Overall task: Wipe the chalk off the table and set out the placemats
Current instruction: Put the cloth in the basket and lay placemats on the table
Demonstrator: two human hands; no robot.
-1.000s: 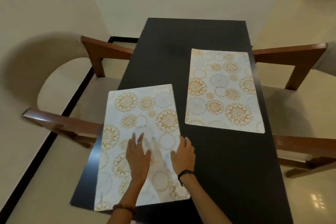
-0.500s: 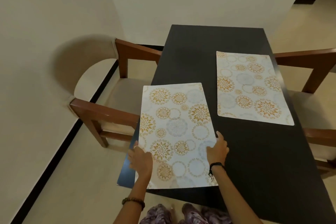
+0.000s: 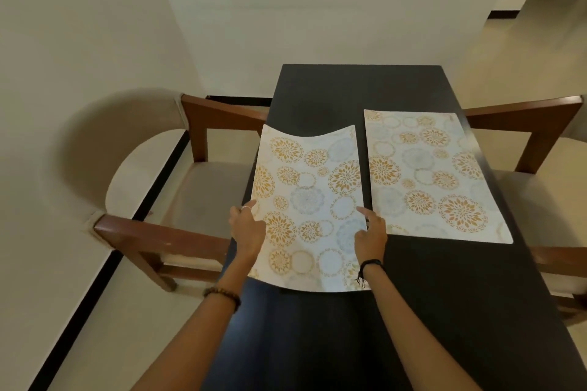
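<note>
A white placemat with gold and grey flower circles (image 3: 309, 200) is lifted off the black table (image 3: 349, 89), sagging in the middle. My left hand (image 3: 249, 227) grips its left edge and my right hand (image 3: 370, 236) grips its right edge. A second placemat of the same pattern (image 3: 428, 174) lies flat on the table's right side, just beside the held one. No chalk shows on the dark tabletop.
A wooden armchair with a beige seat (image 3: 190, 194) stands at the table's left side and another (image 3: 546, 174) at its right. A cream wall rises behind the table. The near part of the tabletop (image 3: 413, 311) is bare.
Both hands went from pressing flat on the left placemat to gripping its side edges. The mat has been raised off the table and carried farther along it, next to the other mat.
</note>
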